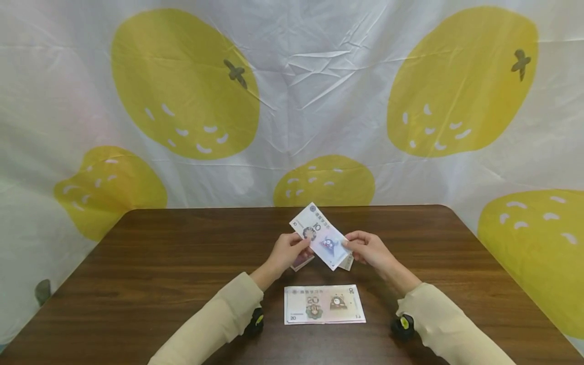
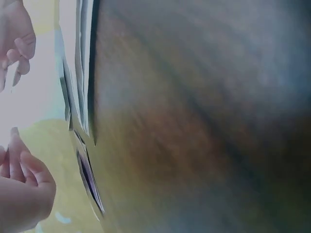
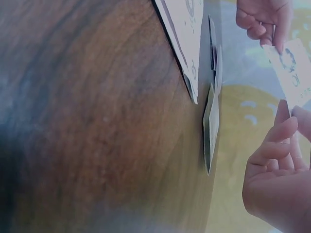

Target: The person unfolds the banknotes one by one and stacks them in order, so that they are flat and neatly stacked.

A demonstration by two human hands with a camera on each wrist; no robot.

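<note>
Banknote marked 10 point(image 1: 323, 238), raised above the dark wood counter point(image 1: 182, 263) between two pinching hands.
The left hand point(image 1: 285, 251) has its grip closed on the note's lower left edge, and the right hand point(image 1: 371, 249) has its grip closed on the right corner; the note hangs tilted. Behind it, a pinkish note point(image 1: 301, 262) and a greyish note point(image 1: 348, 262) lie partly hidden, while a stack of notes topped by a 20 point(image 1: 325, 304) lies nearer the person.

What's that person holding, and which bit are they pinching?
A 10 note: the left hand pinches its lower long edge near the middle, the right hand its right corner.
</note>
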